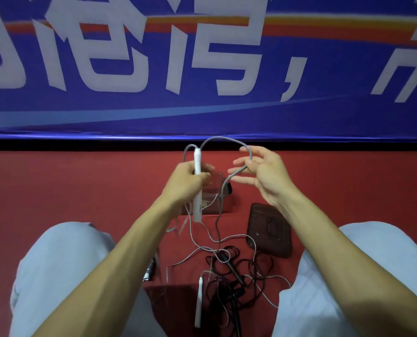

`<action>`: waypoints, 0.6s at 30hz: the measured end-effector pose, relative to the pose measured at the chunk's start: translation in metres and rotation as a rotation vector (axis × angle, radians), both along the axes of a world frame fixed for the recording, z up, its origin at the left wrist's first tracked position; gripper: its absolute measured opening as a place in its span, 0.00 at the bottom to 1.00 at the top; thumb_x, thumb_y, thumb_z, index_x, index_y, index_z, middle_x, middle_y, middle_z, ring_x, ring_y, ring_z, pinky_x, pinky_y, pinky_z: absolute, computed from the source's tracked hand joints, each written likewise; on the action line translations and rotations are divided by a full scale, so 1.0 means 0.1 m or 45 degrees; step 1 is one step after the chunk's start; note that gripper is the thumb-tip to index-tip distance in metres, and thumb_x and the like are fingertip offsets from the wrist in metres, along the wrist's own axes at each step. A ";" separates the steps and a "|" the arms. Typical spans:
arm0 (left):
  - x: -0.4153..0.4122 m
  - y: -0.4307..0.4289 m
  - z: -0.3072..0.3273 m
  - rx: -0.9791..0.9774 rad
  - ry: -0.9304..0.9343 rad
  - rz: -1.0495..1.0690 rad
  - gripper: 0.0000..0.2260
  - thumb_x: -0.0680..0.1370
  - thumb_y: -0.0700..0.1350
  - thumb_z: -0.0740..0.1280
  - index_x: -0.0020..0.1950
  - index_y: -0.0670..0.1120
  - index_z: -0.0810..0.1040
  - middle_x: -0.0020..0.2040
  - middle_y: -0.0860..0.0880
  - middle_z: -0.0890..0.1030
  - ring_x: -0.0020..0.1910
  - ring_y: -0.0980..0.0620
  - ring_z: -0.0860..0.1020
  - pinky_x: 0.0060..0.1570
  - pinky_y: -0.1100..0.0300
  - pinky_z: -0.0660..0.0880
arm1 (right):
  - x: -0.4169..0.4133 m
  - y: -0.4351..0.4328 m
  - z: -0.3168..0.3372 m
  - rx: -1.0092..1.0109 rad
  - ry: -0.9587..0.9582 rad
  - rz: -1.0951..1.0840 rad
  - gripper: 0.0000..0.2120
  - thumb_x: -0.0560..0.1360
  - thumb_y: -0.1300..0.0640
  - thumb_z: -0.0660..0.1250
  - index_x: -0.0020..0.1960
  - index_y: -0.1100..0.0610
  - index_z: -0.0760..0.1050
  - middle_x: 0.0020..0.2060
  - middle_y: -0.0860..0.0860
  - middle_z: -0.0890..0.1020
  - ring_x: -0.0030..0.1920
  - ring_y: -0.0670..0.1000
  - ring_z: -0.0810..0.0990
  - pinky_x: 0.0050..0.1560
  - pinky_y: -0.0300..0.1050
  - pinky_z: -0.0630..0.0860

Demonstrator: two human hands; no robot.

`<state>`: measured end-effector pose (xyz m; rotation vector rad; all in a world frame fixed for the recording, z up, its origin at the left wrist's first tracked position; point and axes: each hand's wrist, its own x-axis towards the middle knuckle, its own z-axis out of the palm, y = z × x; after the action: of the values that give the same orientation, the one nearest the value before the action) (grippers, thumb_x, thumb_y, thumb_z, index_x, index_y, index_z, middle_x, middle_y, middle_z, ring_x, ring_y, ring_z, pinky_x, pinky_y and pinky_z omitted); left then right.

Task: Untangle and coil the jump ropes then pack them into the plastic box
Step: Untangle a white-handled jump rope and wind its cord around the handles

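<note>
- Jump rope with grey cord (218,138) is held up over the red floor (81,190), arching between both hands, and trails down to the near floor.
- Left hand (185,181) has its fingers clenched round the upright white handle (197,158) of that rope.
- Right hand (268,173) has its fingers spread and released, palm facing left; a loop of the cord hangs over them.
- Clear plastic box (213,205) sits on the floor under the hands, partly hidden.
- Dark lid (270,229) lies right of the box.
- Black jump rope (241,263) lies tangled between the knees, crossed by grey cord.
- Second white handle (199,302) lies just left of that tangle.
- Blue banner (202,113) spans the far side.
</note>
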<state>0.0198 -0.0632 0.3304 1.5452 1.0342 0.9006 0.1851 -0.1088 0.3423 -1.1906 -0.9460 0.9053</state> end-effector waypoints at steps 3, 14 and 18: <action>0.01 -0.01 -0.05 -0.031 0.140 -0.223 0.07 0.78 0.34 0.65 0.52 0.41 0.81 0.44 0.44 0.82 0.41 0.50 0.79 0.43 0.58 0.78 | 0.05 0.00 0.07 0.095 0.284 -0.035 0.13 0.80 0.73 0.51 0.59 0.63 0.69 0.41 0.59 0.78 0.36 0.54 0.85 0.37 0.47 0.83; 0.05 -0.14 0.00 -0.156 -0.098 -0.482 0.06 0.82 0.38 0.62 0.46 0.40 0.76 0.38 0.44 0.81 0.41 0.46 0.83 0.50 0.49 0.81 | 0.17 0.01 0.14 0.259 0.960 -0.062 0.13 0.80 0.75 0.50 0.60 0.64 0.65 0.42 0.62 0.77 0.39 0.60 0.85 0.39 0.54 0.83; 0.05 -0.13 0.02 -0.186 -0.145 -0.296 0.08 0.83 0.39 0.59 0.47 0.41 0.74 0.35 0.46 0.80 0.36 0.48 0.83 0.44 0.50 0.81 | 0.15 0.03 0.09 0.175 0.763 -0.072 0.12 0.79 0.74 0.54 0.60 0.64 0.64 0.44 0.64 0.78 0.43 0.62 0.84 0.44 0.55 0.83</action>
<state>0.0244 -0.0762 0.3319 1.4403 0.8022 0.7265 0.2003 -0.1060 0.3515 -0.7540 -0.4764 1.0514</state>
